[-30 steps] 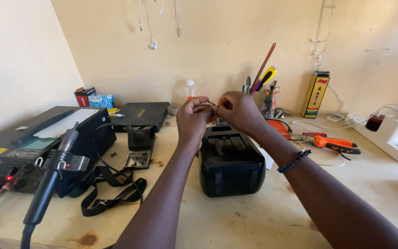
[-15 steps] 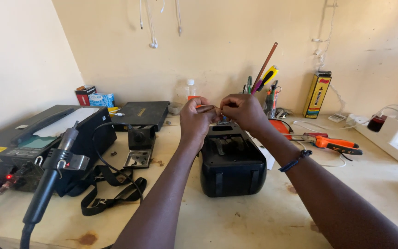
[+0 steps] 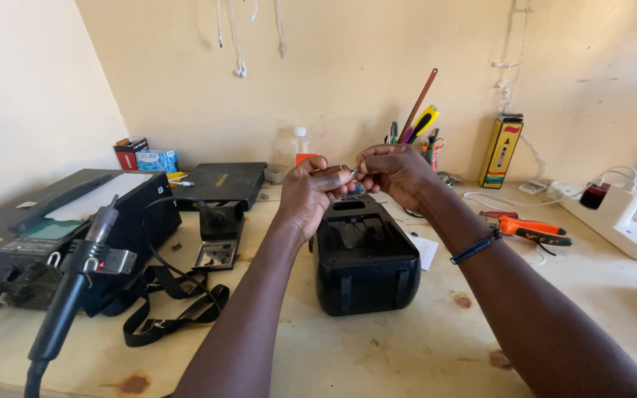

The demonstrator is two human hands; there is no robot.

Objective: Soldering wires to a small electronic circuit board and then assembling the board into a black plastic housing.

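Note:
My left hand [image 3: 308, 193] and my right hand [image 3: 392, 171] meet above the far end of a black boxy device [image 3: 363, 254] that lies on the workbench [image 3: 407, 354]. Both pinch a small thin metal piece, maybe a wire end [image 3: 350, 173], between thumb and fingertips. The piece is too small to make out further. A dark bead bracelet [image 3: 473, 248] circles my right wrist.
A black rework station [image 3: 46, 236] with a hot-air handle [image 3: 75, 280] stands at left, a black strap [image 3: 167, 306] beside it. Orange pliers [image 3: 528, 228] and a white power strip [image 3: 613, 214] lie at right. A tool cup [image 3: 418, 133], yellow box [image 3: 501, 151] and bottle [image 3: 301, 146] line the wall.
Both hands have dropped slightly toward the black device while still pinching the small piece together. Nothing else has moved.

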